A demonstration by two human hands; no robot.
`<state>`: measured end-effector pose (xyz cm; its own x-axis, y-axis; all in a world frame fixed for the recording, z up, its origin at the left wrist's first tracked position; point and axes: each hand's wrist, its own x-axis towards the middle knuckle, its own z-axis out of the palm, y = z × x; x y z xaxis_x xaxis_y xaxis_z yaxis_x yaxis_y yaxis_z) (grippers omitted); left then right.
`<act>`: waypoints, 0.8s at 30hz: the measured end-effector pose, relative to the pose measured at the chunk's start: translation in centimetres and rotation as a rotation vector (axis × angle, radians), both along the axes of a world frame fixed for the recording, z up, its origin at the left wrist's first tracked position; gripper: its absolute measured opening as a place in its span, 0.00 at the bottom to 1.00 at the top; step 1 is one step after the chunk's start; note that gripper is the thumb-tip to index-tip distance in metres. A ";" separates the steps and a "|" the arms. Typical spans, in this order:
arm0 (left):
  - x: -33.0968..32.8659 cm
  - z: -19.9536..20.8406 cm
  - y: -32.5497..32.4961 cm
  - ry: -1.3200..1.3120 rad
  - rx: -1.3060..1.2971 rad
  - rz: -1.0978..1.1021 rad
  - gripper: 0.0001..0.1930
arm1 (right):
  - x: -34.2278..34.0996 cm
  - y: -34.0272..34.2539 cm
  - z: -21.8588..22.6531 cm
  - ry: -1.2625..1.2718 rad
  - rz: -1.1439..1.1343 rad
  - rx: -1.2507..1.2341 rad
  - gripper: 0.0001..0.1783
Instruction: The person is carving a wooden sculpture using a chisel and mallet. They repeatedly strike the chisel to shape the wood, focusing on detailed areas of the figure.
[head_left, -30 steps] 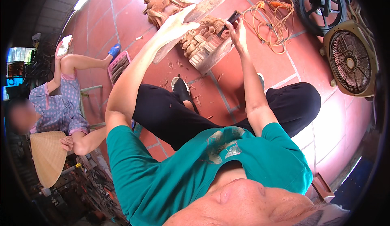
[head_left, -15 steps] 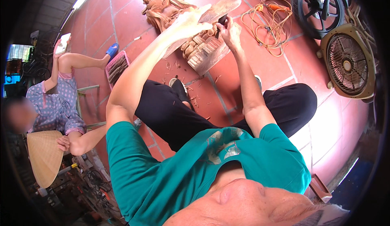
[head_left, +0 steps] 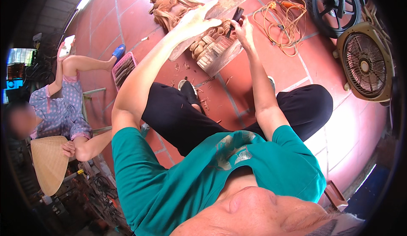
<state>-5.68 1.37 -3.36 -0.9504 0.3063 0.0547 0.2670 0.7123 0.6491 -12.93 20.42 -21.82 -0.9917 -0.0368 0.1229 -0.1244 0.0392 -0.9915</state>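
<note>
A carved wooden figure [head_left: 169,8] lies on the tiled floor in front of me, its blocky carved base [head_left: 208,54] toward me. My left hand [head_left: 196,22] grips a long, flat wooden paddle-shaped piece [head_left: 231,3] over the carving. Its thumb and forefinger stretch out along the wood, and the other fingers are hidden. Just right of it, my right hand [head_left: 243,31] is closed on a slim dark chisel [head_left: 237,15]. The chisel stands tilted with its lower end at the carving; whether the tip touches cannot be made out.
Wood shavings [head_left: 203,102] lie between my feet. A pink basket [head_left: 124,70] of long pieces stands at left, beside a seated person [head_left: 59,104] holding a phone and a conical hat [head_left: 50,164]. At right are an orange cable [head_left: 285,28], a wheel [head_left: 335,7] and a fan [head_left: 364,64].
The dark chisel now stands up longer and more clearly in my right hand, its lower end at the carving. My left hand and the wooden piece have shifted slightly away from me.
</note>
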 end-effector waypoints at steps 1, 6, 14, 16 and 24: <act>0.0 -0.1 -0.3 0.021 0.005 0.001 0.41 | 0.4 -0.4 0.5 -0.002 -0.007 -0.038 0.26; 1.0 0.2 -1.4 -0.028 0.006 0.028 0.43 | 1.1 -1.1 0.0 0.107 -0.071 0.038 0.23; 1.1 -0.3 -2.3 0.017 0.024 0.030 0.41 | 1.6 1.6 1.5 0.163 -0.093 -0.239 0.24; 1.4 0.6 -1.7 -0.024 0.012 0.042 0.41 | 1.6 1.3 1.0 0.164 -0.118 -0.182 0.24; 2.9 3.1 0.8 0.058 -0.042 0.045 0.41 | 2.6 0.4 2.2 0.086 -0.082 -0.053 0.21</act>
